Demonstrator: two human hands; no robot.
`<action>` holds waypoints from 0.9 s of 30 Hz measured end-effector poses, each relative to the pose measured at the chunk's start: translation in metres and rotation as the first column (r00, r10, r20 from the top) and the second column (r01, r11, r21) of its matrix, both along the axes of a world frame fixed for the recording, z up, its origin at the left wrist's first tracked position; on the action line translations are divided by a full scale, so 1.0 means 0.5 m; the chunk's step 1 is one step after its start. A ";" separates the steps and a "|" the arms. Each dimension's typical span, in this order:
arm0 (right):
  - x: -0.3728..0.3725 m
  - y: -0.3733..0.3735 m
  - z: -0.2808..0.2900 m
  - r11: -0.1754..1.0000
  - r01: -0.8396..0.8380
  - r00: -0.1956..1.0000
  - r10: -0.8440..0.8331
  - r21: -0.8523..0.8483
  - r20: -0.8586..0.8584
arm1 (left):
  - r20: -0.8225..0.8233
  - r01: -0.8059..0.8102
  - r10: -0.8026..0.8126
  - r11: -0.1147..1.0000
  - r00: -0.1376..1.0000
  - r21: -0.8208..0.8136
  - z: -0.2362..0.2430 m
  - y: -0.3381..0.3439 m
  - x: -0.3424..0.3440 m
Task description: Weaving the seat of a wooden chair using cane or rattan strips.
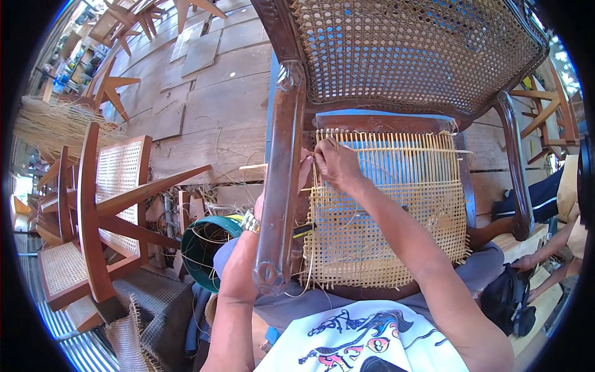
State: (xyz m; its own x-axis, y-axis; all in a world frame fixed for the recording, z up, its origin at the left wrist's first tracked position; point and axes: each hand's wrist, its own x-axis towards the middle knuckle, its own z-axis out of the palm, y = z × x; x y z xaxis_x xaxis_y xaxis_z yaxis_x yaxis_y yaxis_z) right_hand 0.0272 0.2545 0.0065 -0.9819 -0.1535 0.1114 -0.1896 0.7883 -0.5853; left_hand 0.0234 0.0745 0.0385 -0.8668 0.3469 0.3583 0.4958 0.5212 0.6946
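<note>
A dark wooden armchair [287,124] stands before me, its seat partly woven with pale cane [390,242]. The lower part of the seat is a close mesh; nearer the backrest, strands run mostly one way with blue showing through. My right hand [336,162] bends over the seat's far left edge, fingers pinched on a cane strand. Right beside it, my left hand [305,168] reaches in past the armrest, which hides much of it; its fingertips are closed at the same edge. A thin pale stick [253,167] juts out left of the armrest. Another light strip [463,152] pokes out at the seat's right side.
The chair's cane backrest [390,56] rises at the far side. A green bucket [207,248] with loose strands stands left of my legs. Further left are wooden chairs [90,211] and a bundle of fibre [62,123]. At right, another person's hands [527,263] are near a black bag [505,301].
</note>
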 end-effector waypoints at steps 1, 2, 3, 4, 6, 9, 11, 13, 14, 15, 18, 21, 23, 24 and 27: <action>0.001 0.001 0.001 1.000 -0.003 1.000 0.003 -0.010 0.009 | -0.004 -0.010 0.009 0.999 1.000 -0.030 0.004 0.002 0.002; 0.002 0.003 0.002 1.000 -0.004 1.000 0.005 -0.021 0.018 | -0.010 -0.018 0.017 0.998 1.000 -0.061 0.009 0.003 0.004; 0.004 0.007 0.002 0.998 -0.032 0.999 0.031 -0.054 -0.018 | -0.011 -0.001 0.000 0.996 1.000 -0.088 0.015 0.004 0.007; 0.005 0.011 0.003 0.996 -0.004 1.000 0.006 -0.092 0.023 | -0.051 -0.043 0.037 0.993 0.998 -0.106 0.021 0.003 0.009; 0.008 0.018 0.004 0.978 0.005 1.000 0.000 -0.206 0.027 | -0.125 -0.081 0.063 0.987 0.990 -0.138 0.034 0.001 0.011; 0.009 0.017 0.003 0.988 0.060 0.995 -0.048 -0.143 0.089 | -0.094 -0.069 0.056 0.987 0.994 -0.142 0.041 0.004 0.012; 0.008 0.012 0.003 0.987 0.028 0.999 -0.020 -0.160 0.047 | 0.004 -0.057 0.057 0.996 0.998 -0.062 0.041 0.007 0.011; 0.007 0.007 0.004 0.989 0.048 0.998 -0.042 -0.143 0.044 | 0.007 -0.051 0.051 0.998 0.999 -0.036 0.037 0.007 0.008; 0.007 0.006 0.006 0.990 0.060 0.998 -0.055 -0.131 0.040 | -0.037 -0.050 0.048 0.997 0.998 -0.052 0.035 0.006 0.008; 0.008 0.006 0.009 0.988 0.039 0.999 -0.038 -0.147 0.008 | -0.080 -0.051 0.046 0.996 0.996 -0.066 0.033 0.003 0.008; 0.010 0.007 0.017 0.992 0.130 0.983 -0.128 -0.001 0.134 | -0.078 -0.109 0.104 0.991 0.992 -0.075 0.025 -0.001 0.007; 0.009 0.008 0.023 0.995 0.075 0.996 -0.072 -0.060 0.045 | 0.024 -0.001 0.001 1.000 1.000 0.012 0.019 0.000 0.006; 0.009 0.008 0.026 0.996 0.088 0.996 -0.087 -0.026 0.032 | 0.011 -0.054 0.054 0.998 0.998 -0.015 0.019 0.000 0.006; 0.009 0.009 0.025 0.995 0.094 0.995 -0.093 -0.023 0.045 | 0.009 -0.059 0.059 0.998 0.998 -0.030 0.020 0.000 0.006; 0.012 0.017 0.022 0.994 0.098 0.994 -0.096 -0.046 0.049 | -0.176 -0.109 0.084 0.985 0.981 -0.136 0.024 -0.002 0.007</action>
